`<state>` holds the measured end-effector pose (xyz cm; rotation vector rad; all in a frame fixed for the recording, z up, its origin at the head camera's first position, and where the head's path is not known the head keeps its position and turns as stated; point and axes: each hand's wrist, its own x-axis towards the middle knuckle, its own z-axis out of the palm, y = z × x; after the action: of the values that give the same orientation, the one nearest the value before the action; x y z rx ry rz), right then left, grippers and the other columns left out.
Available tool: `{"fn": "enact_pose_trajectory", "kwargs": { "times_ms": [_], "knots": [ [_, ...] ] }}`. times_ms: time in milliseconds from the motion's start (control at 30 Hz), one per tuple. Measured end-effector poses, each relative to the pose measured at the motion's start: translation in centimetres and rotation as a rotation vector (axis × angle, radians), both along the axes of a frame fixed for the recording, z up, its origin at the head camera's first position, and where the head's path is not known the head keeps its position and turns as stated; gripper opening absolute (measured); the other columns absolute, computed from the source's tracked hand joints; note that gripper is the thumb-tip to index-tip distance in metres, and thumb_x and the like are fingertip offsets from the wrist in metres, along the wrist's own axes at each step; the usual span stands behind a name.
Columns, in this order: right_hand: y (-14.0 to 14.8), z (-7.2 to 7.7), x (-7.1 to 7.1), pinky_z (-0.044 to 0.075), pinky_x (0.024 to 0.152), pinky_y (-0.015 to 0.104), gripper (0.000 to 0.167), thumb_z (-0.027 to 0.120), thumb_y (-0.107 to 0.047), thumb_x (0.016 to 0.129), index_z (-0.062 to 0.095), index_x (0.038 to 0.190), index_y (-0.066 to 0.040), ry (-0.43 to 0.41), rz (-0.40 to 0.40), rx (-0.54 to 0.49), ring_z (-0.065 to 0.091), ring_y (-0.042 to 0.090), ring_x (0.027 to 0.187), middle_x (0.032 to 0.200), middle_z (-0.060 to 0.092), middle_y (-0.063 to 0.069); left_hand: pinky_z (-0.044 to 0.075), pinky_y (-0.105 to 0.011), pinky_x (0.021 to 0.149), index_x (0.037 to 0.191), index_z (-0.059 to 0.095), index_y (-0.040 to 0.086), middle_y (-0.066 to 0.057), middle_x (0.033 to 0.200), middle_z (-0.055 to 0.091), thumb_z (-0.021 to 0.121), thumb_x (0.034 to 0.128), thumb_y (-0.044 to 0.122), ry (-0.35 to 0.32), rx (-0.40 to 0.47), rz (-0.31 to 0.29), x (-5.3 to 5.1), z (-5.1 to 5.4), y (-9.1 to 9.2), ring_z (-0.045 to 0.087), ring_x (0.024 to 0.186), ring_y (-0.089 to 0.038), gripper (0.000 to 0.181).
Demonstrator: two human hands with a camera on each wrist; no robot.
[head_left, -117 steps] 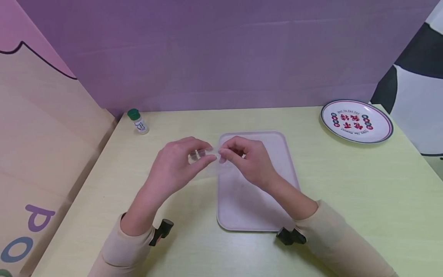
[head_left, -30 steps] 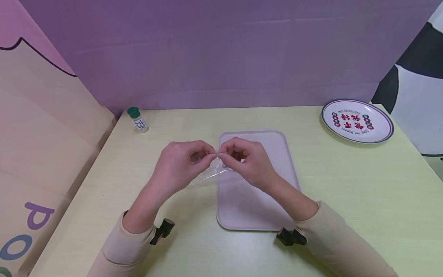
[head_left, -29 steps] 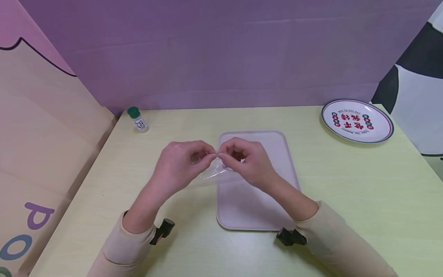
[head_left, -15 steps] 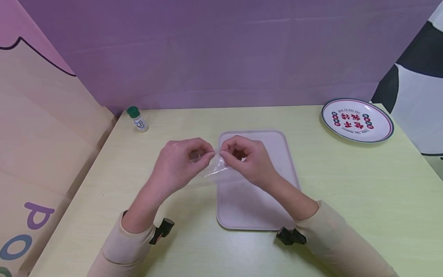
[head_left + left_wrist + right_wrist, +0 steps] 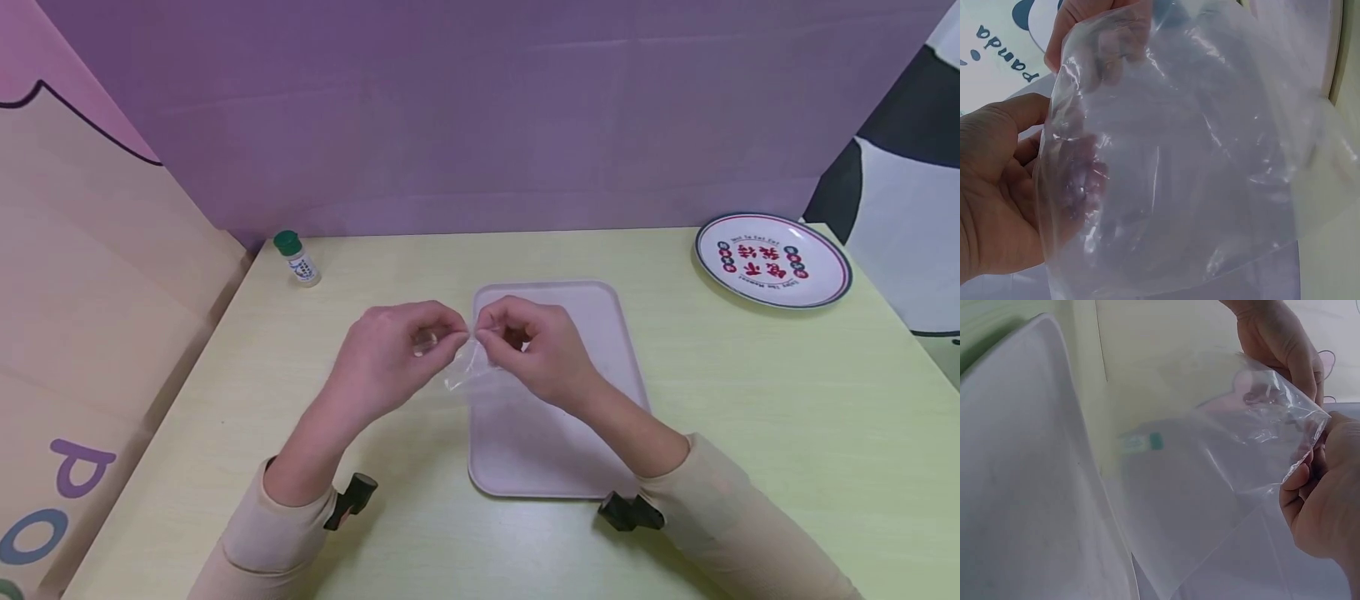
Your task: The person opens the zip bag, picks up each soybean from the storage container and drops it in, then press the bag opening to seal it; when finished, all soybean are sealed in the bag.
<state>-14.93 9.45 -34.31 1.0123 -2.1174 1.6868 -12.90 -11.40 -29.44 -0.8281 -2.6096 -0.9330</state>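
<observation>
A clear plastic bag hangs between my two hands, above the left edge of a pale tray. My left hand pinches the bag's upper edge between thumb and fingers. Close beside it, my right hand pinches the same edge, the fingertips of both hands nearly meeting. In the right wrist view the bag spreads downward from the fingers, flat and see-through. The left wrist view has some fingers showing through the film. Whether the bag's mouth is parted I cannot tell.
A small jar with a green lid stands at the table's back left. An oval plate with red lettering lies at the back right. A purple panel rises behind the table.
Compared with several seconds ago, more of the bag shows below my fingers. Over the last second my fingertips parted slightly and came close again; both hands otherwise stay in place.
</observation>
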Motion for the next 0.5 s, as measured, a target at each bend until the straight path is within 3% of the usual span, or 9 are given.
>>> {"fn": "enact_pose_trajectory", "kwargs": {
  "times_ms": [267,500],
  "knots": [
    [0.00,0.03,-0.03,0.040,0.049,0.021,0.010,0.069,0.006,0.089,0.068,0.092,-0.003,-0.042,0.002,-0.010,0.049,0.016,0.057,0.070,0.057,-0.002,0.056,-0.031,0.070,0.094,0.075,0.013,0.005,0.084,0.072,0.075,0.0912,0.011,0.010,-0.006,0.013,0.04,-0.02,-0.04,0.065,0.073,-0.011,0.003],
    [0.05,-0.10,-0.16,0.039,0.049,0.021,0.011,0.069,0.006,0.090,0.068,0.092,-0.005,-0.009,0.003,0.012,0.048,0.014,0.056,0.070,0.056,-0.003,0.055,-0.031,0.067,0.096,0.076,0.013,0.005,0.084,0.072,0.075,0.0927,0.014,0.037,-0.035,0.002,0.05,-0.07,0.09,0.066,0.073,-0.012,0.003]
  ]
}}
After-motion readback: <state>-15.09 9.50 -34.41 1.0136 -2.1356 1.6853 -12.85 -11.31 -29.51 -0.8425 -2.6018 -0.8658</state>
